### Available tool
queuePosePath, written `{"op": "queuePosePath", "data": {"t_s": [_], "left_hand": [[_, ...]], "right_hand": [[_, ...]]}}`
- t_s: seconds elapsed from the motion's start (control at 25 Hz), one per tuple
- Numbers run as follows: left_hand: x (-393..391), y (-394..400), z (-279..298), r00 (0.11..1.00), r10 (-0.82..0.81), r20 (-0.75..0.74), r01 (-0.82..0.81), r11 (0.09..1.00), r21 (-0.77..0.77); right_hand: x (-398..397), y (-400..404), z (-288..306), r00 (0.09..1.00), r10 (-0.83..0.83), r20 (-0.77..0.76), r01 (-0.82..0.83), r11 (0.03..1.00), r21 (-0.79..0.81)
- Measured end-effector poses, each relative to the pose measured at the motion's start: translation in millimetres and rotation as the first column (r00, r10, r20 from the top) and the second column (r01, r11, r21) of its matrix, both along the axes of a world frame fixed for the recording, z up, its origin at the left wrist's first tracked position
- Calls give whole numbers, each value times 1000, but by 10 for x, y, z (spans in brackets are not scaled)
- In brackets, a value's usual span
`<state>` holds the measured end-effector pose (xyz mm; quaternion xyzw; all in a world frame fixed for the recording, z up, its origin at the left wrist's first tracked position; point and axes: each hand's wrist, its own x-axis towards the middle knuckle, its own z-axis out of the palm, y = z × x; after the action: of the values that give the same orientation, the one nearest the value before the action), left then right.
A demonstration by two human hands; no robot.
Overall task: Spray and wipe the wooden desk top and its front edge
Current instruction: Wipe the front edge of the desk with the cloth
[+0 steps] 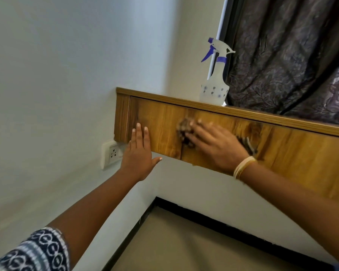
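The wooden desk's front edge point(294, 151) runs from the left wall toward the lower right, seen from below its top. My right hand point(217, 145) presses a dark patterned cloth point(184, 132) flat against that front panel; the hand and cloth are blurred. My left hand point(138, 151) lies flat with fingers spread against the panel's left end, holding nothing. A white spray bottle point(214, 89) with a purple trigger stands upright on the desk top, above and behind my right hand.
A white wall socket point(111, 154) sits just below the desk's left end. A dark patterned curtain point(286, 55) hangs behind the desk at the right. White wall, a black skirting strip and beige floor point(184, 247) lie under the desk.
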<state>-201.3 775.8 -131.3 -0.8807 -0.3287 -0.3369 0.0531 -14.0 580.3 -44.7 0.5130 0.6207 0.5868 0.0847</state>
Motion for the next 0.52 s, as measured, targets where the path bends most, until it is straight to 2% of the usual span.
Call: {"op": "queuePosePath", "data": {"t_s": [0.12, 0.2, 0.32, 0.4, 0.48, 0.52], "left_hand": [[51, -161, 77, 998, 67, 21, -67, 998, -1], [92, -294, 130, 996, 45, 74, -52, 994, 93], [146, -431, 265, 996, -90, 25, 77, 944, 320], [199, -518, 436, 994, -113, 10, 101, 919, 380], [264, -627, 619, 992, -127, 21, 108, 913, 392], [305, -689, 690, 990, -140, 14, 123, 909, 398]], "right_hand": [[64, -226, -558, 995, -8, 98, 36, 954, -296], [119, -303, -364, 989, -1, 150, 52, 939, -339], [161, -413, 227, 999, -24, 36, 27, 996, -85], [229, -554, 512, 999, -17, -50, 21, 996, 89], [257, -639, 428, 995, 4, -96, 13, 984, 180], [280, -691, 282, 995, 10, -98, 7, 985, 175]]}}
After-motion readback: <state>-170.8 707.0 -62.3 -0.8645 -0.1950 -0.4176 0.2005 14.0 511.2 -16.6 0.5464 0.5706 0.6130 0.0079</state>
